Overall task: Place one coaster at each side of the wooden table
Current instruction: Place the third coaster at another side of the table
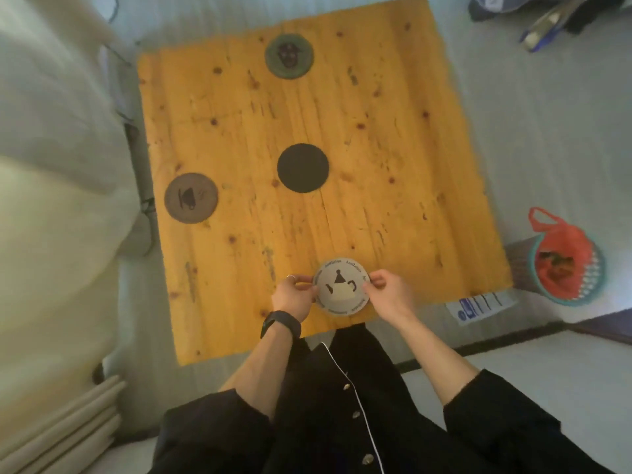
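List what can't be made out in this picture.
- Head view: ring text on the white coaster is too blurred and small to read; left hand and right hand cover its edges.
- Green coaster motif: blurred.
- Red bag contents: indistinct.

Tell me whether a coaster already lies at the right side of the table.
No: the right side of the table is bare, and the black coaster lies in the middle.

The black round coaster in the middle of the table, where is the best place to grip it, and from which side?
Probably pinch the black coaster at its rim from above, thumb and finger on opposite edges. It lies flat, thin, with bare wood all around, so any side is free.
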The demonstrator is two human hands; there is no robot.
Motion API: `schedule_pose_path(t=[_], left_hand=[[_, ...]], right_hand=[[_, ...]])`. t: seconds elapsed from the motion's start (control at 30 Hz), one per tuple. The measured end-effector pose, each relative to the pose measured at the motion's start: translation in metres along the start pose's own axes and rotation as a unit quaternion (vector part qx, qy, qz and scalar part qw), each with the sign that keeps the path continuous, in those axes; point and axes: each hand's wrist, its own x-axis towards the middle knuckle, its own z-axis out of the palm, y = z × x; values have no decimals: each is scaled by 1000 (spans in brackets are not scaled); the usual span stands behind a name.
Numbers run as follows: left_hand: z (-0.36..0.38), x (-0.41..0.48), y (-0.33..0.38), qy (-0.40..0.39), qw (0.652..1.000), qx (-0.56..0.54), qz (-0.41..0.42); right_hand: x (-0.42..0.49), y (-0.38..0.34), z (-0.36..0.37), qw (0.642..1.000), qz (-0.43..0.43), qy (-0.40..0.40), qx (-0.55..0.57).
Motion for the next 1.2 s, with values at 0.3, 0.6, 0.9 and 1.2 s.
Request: schedule_pose_path(t=[0.3, 0.6, 0.9, 1.2], left_hand=[[36, 14, 3, 124, 991, -6, -56], [42, 18, -10, 155, 987, 33, -36], [43, 17, -12, 157, 983, 96, -11], [45, 13, -14, 163, 979, 121, 12]], right_hand=[[56, 14, -6, 997, -28, -63, -48], [55, 19, 4, 996, -45, -34, -75], [52, 23, 11, 996, -47, -2, -73], [53, 25, 15, 992, -53, 23, -111]])
